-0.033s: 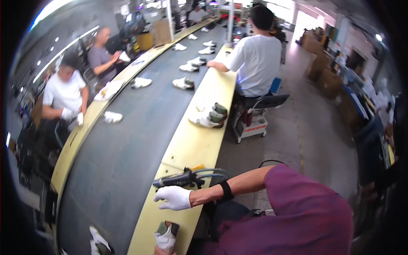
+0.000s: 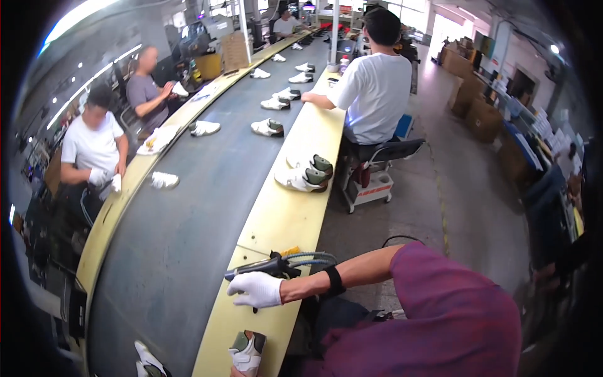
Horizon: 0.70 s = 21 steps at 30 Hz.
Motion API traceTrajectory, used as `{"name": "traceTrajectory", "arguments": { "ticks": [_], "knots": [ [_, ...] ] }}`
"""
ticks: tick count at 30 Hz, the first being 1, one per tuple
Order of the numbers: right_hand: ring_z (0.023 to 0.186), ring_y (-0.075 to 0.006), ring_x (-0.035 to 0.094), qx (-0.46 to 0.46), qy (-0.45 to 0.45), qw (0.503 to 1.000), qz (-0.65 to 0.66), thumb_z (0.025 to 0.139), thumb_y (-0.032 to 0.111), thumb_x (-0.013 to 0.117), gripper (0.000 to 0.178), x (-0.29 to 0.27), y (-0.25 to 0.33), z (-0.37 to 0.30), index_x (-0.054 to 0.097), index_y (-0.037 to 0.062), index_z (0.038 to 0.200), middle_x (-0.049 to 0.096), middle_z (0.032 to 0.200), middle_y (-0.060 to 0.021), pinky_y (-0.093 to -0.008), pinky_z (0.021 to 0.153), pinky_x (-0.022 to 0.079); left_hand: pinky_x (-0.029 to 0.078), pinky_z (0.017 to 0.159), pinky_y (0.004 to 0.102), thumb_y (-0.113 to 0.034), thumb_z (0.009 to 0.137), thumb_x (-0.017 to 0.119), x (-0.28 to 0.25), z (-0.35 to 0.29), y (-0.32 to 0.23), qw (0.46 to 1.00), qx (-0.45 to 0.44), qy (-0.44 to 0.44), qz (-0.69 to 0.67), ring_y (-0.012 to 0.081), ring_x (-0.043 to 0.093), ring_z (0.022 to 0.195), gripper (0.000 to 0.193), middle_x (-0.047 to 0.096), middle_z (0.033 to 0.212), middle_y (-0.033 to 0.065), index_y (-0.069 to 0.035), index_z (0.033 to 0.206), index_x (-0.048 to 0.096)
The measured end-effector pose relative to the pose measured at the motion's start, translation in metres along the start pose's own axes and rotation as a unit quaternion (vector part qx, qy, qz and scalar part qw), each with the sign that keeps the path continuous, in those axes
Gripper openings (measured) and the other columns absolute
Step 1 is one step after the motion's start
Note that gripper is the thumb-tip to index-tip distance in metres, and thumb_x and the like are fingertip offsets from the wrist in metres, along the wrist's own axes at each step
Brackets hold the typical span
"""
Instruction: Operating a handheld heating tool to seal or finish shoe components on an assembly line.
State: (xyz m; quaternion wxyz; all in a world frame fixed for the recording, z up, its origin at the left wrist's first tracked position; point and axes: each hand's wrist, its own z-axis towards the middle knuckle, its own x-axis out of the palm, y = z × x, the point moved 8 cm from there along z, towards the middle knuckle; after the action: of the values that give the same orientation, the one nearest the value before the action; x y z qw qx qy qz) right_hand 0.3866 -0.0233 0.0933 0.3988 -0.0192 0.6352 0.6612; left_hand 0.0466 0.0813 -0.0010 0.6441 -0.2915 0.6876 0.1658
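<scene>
At the bottom, the bare fingers of my left hand [image 2: 237, 372] hold a white and green shoe [image 2: 247, 353] over the pale bench strip; most of that hand is cut off by the lower edge. My right hand [image 2: 256, 289], in a white glove, hovers above the same strip with its fingers reaching left and slightly bent, the thumb apart. I see nothing held in it. Just beyond it lies a black hand tool [image 2: 264, 266] with hoses running right; its kind is unclear.
A grey conveyor belt [image 2: 182, 251] carries several white shoes [image 2: 268, 127] and runs beside the yellow bench strip [image 2: 264, 220]. Some shoes [image 2: 304, 176] stand farther up the strip. A person [image 2: 377, 94] sits ahead at right; two others [image 2: 91, 144] work across the belt.
The whole view has shifted slightly. The shoe in my left hand sits a little lower in the picture; my gloved right hand stays almost in place.
</scene>
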Motion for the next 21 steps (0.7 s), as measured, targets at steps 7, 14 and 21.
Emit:
{"name": "traceTrajectory", "arguments": {
  "ticks": [7,14,21],
  "knots": [
    [0.103,-0.0388,0.072,0.051,0.097,0.994,0.016,0.095,0.029,0.073,0.035,0.028,-0.006,-0.045,0.072,0.004,0.119,0.074,0.111,-0.0193,-0.0459,0.091,0.057,0.023,0.127,0.0637,-0.004,0.079,0.071,-0.057,0.033,-0.024,0.97,0.175,-0.141,0.091,0.0453,0.041,0.15,0.087,0.051,0.156,0.027,-0.003,0.161,0.042],
    [0.102,-0.0371,0.073,0.049,0.114,0.991,0.049,0.096,0.025,0.074,0.031,0.018,0.002,-0.062,0.072,0.0056,0.121,0.075,0.111,-0.018,-0.0441,0.09,0.058,0.012,0.131,0.0614,-0.024,0.095,0.079,0.028,0.015,0.085,0.924,-0.009,0.068,-0.376,0.044,0.013,0.164,0.091,0.023,0.177,0.0189,-0.006,0.169,0.029],
    [0.096,-0.0323,0.076,-0.008,-0.045,0.998,0.05,0.094,0.018,0.074,0.021,-0.078,-0.007,-0.04,0.076,0.0041,0.109,0.076,0.101,-0.0177,-0.0404,0.088,0.06,0.015,0.132,0.0496,-0.043,0.087,0.079,0.026,0.034,-0.014,0.916,-0.254,-0.142,-0.277,0.0481,0.024,0.159,0.115,0.023,0.17,0.0354,0.011,0.166,0.015]
  ]
}}
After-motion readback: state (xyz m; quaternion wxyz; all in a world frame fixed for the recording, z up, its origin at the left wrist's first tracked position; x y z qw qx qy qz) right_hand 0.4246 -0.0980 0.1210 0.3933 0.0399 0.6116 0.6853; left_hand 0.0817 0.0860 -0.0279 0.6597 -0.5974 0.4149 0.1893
